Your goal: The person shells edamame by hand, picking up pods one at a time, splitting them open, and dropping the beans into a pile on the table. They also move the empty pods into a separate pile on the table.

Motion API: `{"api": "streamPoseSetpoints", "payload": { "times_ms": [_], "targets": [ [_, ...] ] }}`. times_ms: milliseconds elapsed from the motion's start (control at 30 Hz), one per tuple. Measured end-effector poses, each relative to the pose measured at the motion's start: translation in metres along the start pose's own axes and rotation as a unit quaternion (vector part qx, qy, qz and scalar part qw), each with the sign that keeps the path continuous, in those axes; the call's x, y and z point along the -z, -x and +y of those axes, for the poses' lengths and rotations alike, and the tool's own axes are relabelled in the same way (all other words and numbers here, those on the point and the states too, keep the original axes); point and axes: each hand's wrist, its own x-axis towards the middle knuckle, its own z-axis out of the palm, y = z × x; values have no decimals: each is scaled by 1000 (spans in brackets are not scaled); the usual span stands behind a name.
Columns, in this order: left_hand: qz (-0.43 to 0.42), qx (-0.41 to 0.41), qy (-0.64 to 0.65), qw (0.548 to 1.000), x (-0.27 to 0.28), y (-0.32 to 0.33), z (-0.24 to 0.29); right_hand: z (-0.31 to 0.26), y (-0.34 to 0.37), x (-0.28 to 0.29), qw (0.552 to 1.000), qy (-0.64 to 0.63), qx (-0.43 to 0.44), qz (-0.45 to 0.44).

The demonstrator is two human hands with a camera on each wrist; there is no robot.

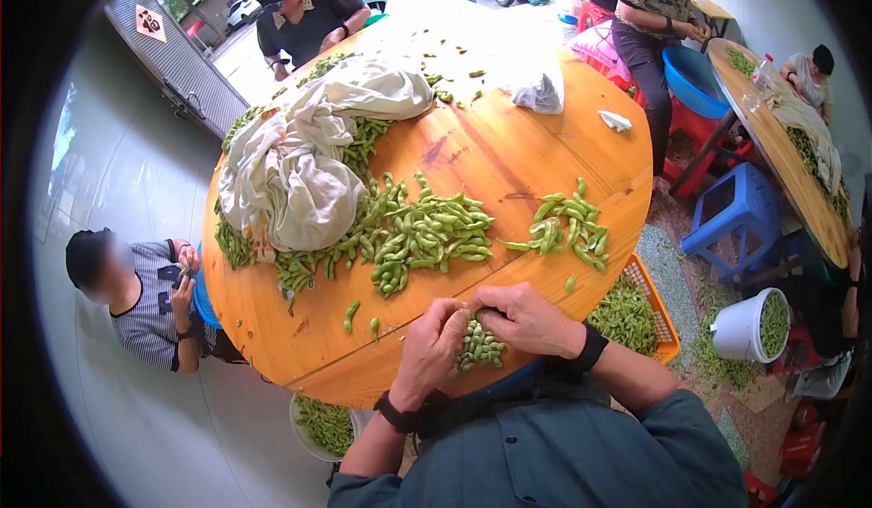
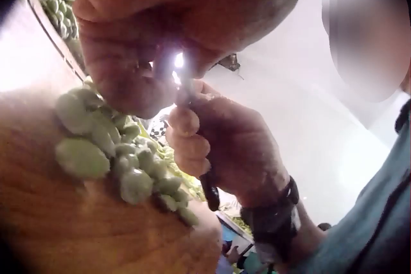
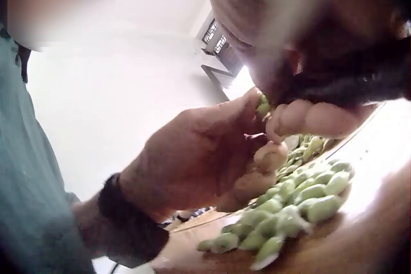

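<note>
My left hand and right hand meet at the near edge of the round wooden table. Thumb and fingers of the left pinch a small green soybean pod. Curled in the right hand's fingers is a slim tool with a dark handle; a bright glint shows at its upper end, and its working tip is hidden between the hands. Just below both hands lies a small heap of plump pale-green beans or pods. A larger pile of soybean pods spreads beyond them.
A crumpled pale cloth covers pods at the left. A smaller pod group lies to the right. An orange crate and a white bucket hold pods on the floor near a blue stool. Other people sit around.
</note>
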Motion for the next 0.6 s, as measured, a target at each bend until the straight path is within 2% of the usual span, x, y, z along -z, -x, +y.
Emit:
{"api": "streamPoseSetpoints", "payload": {
  "times_ms": [33, 67, 100, 167, 233, 267, 333, 367, 433, 500, 600],
  "targets": [
    [18, 42, 89, 995, -2, -1, 2, 2, -1, -1, 1000, -1, 0, -1],
    [18, 42, 88, 995, -1, -1, 0, 5, -1, -1, 999, 28, 32, 5],
    [15, 10, 81, 997, 0, -2, -4, 6, -2, -1, 996, 58, 65, 11],
    [12, -22, 75, 997, 3, -3, -5, 4, -2, 0, 997, 48, 60, 13],
    [-44, 83, 210, 973, 9, -6, -1, 3, -3, 0, 998, 38, 56, 14],
    [-43, 82, 210, 973, 11, -7, -3, 3, -3, 1, 999, 23, 48, 7],
    [-94, 132, 342, 926, 14, -8, -6, 4, -3, 1, 999, 9, 40, 1],
    [-94, 132, 342, 926, 13, -9, -6, 5, -3, 0, 999, 12, 35, 11],
    [-43, 172, 351, 919, 9, -9, -3, 5, -3, -3, 999, 14, 31, 20],
    [-45, 165, 356, 919, 9, -10, -7, 4, -3, -7, 998, -7, 18, 68],
    [-59, 162, 354, 919, 10, -10, -10, 0, -4, -7, 996, 19, 26, 85]
  ]
}}
